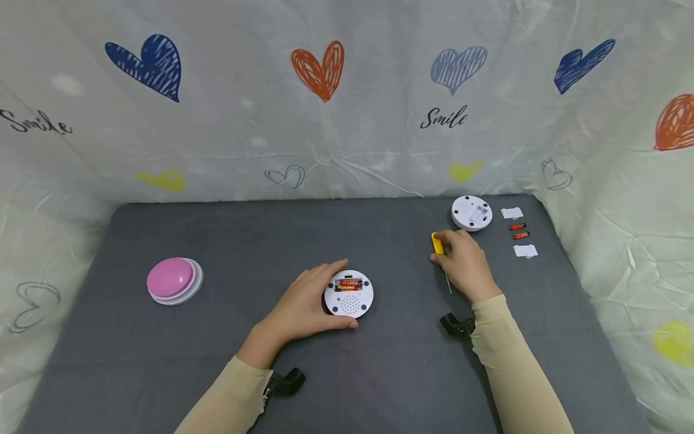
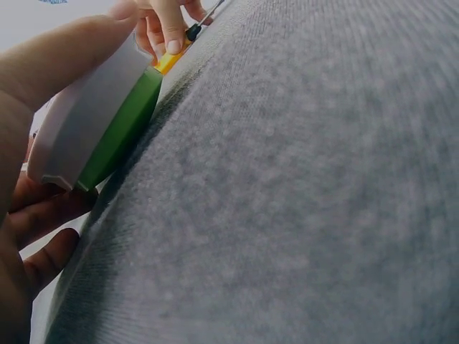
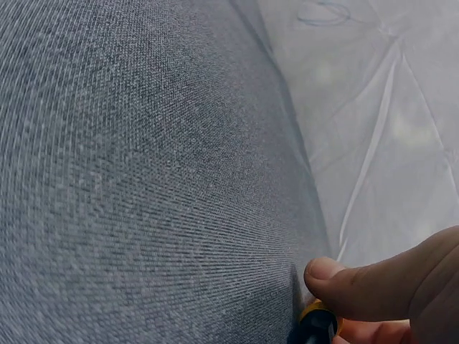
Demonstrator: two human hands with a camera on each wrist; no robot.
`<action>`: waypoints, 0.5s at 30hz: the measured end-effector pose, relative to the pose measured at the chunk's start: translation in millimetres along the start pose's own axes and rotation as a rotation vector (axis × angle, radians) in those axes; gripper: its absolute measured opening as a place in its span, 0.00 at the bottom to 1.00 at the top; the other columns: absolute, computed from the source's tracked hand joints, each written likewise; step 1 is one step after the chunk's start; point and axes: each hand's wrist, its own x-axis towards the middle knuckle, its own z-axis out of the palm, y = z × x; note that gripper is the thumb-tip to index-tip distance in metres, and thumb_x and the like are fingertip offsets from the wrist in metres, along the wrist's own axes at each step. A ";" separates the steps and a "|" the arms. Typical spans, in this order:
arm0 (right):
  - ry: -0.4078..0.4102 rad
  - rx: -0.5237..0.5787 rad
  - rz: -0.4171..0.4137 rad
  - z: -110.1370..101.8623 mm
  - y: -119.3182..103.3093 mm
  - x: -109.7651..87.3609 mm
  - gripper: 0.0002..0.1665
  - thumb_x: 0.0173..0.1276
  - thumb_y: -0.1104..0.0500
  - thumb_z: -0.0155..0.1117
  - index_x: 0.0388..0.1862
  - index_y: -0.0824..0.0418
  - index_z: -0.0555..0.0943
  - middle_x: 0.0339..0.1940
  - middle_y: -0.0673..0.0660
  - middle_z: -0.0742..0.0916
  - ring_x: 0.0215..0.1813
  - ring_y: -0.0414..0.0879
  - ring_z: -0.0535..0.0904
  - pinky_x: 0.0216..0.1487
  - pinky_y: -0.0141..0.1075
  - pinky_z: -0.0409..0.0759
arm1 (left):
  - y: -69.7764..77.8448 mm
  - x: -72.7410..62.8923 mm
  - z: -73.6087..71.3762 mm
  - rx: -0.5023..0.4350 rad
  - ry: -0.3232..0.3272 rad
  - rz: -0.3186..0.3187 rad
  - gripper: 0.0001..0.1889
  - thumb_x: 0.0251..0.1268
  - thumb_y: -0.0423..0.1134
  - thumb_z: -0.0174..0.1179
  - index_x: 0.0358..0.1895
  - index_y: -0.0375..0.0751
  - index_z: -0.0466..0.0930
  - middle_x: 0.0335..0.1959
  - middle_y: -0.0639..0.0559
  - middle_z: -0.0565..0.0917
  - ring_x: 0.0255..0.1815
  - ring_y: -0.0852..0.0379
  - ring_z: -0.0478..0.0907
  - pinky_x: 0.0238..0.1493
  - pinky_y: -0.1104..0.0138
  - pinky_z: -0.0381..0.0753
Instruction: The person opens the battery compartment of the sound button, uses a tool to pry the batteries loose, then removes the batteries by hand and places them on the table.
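My left hand (image 1: pixel 306 307) grips the rim of a round push-button device (image 1: pixel 349 304), thumb on the near side and fingers on the far side. The device lies upside down, its white base up, with two red-and-gold batteries (image 1: pixel 349 285) in the uncovered compartment. In the left wrist view its green cap (image 2: pixel 129 129) faces down against the table. To the right, my right hand (image 1: pixel 463 265) pinches the yellow handle of a screwdriver (image 1: pixel 437 243) between thumb and fingers. The thin shaft points back toward me, its tip near the cloth.
A pink push-button device (image 1: pixel 172 279) stands on the left. At the back right lies another upturned white one (image 1: pixel 472 211), beside two small white covers (image 1: pixel 512 213) and two loose batteries (image 1: pixel 517 226). Grey cloth (image 1: pixel 244 235) covers the table, which meets a heart-printed curtain (image 1: pixel 374 120) behind.
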 end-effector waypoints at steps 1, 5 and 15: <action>0.001 -0.003 -0.002 0.5 0.2 -0.3 0.29 0.70 0.63 0.80 0.67 0.67 0.85 0.57 0.68 0.86 0.50 0.61 0.83 0.52 0.58 0.80 | 0.0 -0.5 -0.1 -0.012 -0.001 -0.012 0.64 0.46 0.69 0.85 0.86 0.47 0.64 0.75 0.51 0.79 0.72 0.49 0.77 0.74 0.44 0.70; 0.036 0.010 -0.037 0.0 -0.8 -1.5 0.27 0.71 0.61 0.80 0.66 0.67 0.86 0.58 0.69 0.85 0.55 0.64 0.82 0.57 0.60 0.79 | -1.1 -2.2 -0.6 -0.062 -0.004 -0.034 0.67 0.46 0.67 0.86 0.88 0.49 0.59 0.74 0.51 0.80 0.70 0.51 0.77 0.72 0.45 0.72; -0.015 0.322 -0.488 4.6 -33.6 -9.4 0.23 0.70 0.61 0.82 0.62 0.55 0.90 0.67 0.54 0.87 0.66 0.51 0.82 0.62 0.49 0.81 | -3.9 -3.3 -6.4 -0.169 -0.034 0.030 0.64 0.53 0.52 0.87 0.90 0.48 0.54 0.77 0.54 0.77 0.73 0.49 0.74 0.72 0.42 0.72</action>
